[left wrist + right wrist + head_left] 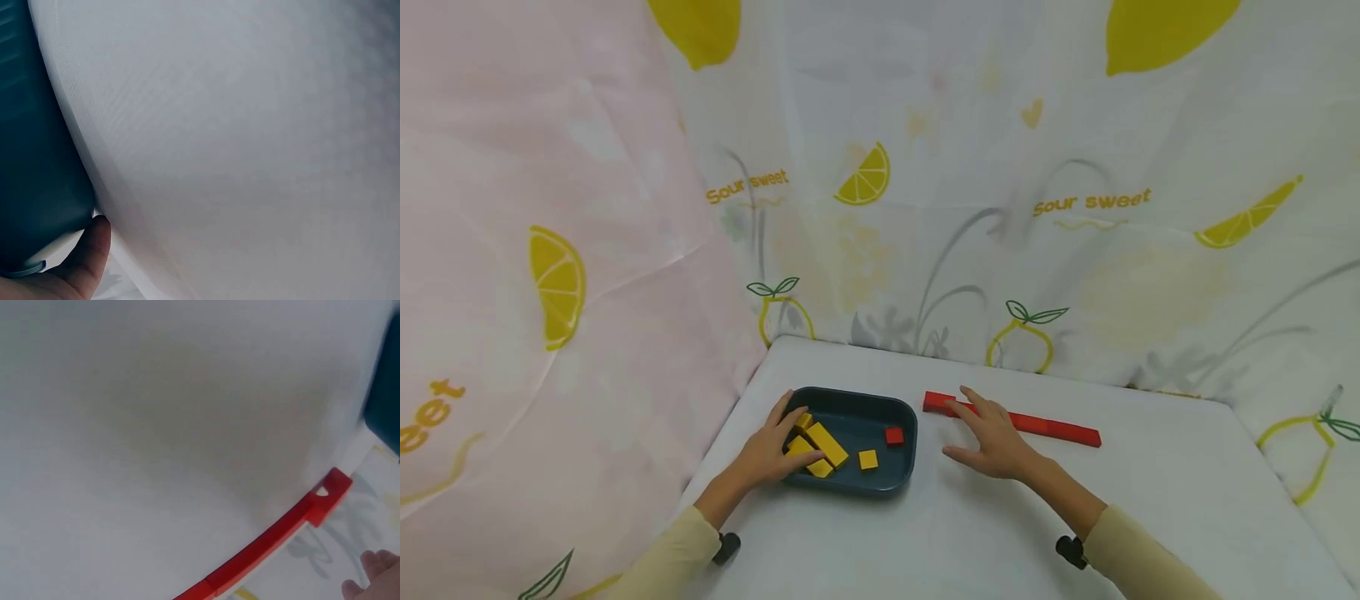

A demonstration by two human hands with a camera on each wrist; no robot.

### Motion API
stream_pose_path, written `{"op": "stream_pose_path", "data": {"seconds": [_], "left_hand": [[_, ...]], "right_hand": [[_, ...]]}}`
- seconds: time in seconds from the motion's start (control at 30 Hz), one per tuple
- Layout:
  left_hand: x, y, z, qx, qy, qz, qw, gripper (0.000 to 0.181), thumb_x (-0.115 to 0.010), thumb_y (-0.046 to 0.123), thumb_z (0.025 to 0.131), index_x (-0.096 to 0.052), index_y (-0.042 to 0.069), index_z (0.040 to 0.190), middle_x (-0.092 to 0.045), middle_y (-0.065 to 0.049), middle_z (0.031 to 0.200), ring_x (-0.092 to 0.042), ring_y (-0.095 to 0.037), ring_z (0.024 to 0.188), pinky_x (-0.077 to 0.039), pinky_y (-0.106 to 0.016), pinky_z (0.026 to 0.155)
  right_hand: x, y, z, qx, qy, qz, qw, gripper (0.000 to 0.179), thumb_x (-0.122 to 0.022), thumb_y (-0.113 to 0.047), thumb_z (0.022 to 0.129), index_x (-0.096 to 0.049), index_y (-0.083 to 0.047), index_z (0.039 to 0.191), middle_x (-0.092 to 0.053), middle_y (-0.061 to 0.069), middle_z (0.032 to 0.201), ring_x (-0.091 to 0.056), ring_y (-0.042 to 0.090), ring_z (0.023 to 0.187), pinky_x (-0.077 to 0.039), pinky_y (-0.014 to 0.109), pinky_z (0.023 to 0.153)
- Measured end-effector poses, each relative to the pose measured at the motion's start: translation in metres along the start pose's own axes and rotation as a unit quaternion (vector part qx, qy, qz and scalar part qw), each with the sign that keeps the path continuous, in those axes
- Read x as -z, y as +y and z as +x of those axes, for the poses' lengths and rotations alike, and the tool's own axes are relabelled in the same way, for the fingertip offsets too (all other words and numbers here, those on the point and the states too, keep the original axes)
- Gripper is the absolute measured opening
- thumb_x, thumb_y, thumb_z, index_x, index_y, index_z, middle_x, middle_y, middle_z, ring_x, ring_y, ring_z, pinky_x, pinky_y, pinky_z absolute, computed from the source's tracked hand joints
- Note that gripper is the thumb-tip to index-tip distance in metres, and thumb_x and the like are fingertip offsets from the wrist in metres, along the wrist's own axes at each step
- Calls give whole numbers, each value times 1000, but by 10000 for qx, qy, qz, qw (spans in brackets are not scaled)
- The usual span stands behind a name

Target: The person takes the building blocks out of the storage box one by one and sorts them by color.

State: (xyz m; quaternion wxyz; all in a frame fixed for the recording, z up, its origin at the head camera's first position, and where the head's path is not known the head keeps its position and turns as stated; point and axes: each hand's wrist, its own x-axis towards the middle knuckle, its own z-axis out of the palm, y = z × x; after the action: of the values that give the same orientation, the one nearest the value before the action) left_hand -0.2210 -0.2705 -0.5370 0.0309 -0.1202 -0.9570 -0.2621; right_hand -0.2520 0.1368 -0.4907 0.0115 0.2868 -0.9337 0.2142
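A dark teal tray (880, 486) lies on the white table with several yellow blocks (827, 444), a small yellow cube (868, 459) and a small red cube (894, 436) inside. At its left end my left hand (769, 450) grips the rim, some digits reaching over the yellow blocks. In the left wrist view a finger (90, 253) touches the tray's outer wall (44, 156). Right of the tray, my right hand (996, 437) hovers with spread fingers and holds nothing. Behind it lies a long row of red blocks (1052, 428), partly hidden by the hand.
The white tabletop (1165, 483) extends right of the red row. Cloth printed with lemons (865, 179) hangs behind the table, and more cloth (557, 287) hangs on the left. Dark wrist cameras (1071, 552) sit below both wrists.
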Motion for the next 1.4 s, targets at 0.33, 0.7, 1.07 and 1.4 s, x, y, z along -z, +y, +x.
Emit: {"op": "stream_pose_path", "data": {"seconds": [0.33,0.7,1.07,1.4], "left_hand": [[0,2,0,54,-28,-89,9999,88,-71,62,81,-44,12,148,-13,-14,166,-54,-42,126,-48,-60,95],[-4,2,-2,13,-46,-77,10000,85,-70,63,81,-47,12,146,-12,-13,166,-56,-41,123,-50,-58,93],[-2,4,-1,151,-143,-40,9998,83,-69,63,82,-49,13,145,-11,-13,166,-51,-43,128,-47,-60,98],[-1,3,-2,145,-88,-35,9998,81,-68,65,82,-50,15,144,-11,-11,166,-54,-41,126,-48,-59,97]], "right_hand": [[-5,-32,25,647,20,219,9977,66,-73,-41,87,-49,-18,144,-47,10,149,-46,29,133,-37,59,109],[-35,-59,46,861,-2,722,9937,56,-75,-32,88,-57,-12,136,-58,7,135,-54,25,123,-47,50,103],[-62,-79,74,717,-571,872,9920,57,-75,-34,88,-55,-10,136,-58,7,133,-60,21,114,-52,35,100],[-66,-75,82,258,-337,848,9955,62,-69,-49,89,-58,-8,134,-61,9,129,-59,21,111,-52,39,100]]}}
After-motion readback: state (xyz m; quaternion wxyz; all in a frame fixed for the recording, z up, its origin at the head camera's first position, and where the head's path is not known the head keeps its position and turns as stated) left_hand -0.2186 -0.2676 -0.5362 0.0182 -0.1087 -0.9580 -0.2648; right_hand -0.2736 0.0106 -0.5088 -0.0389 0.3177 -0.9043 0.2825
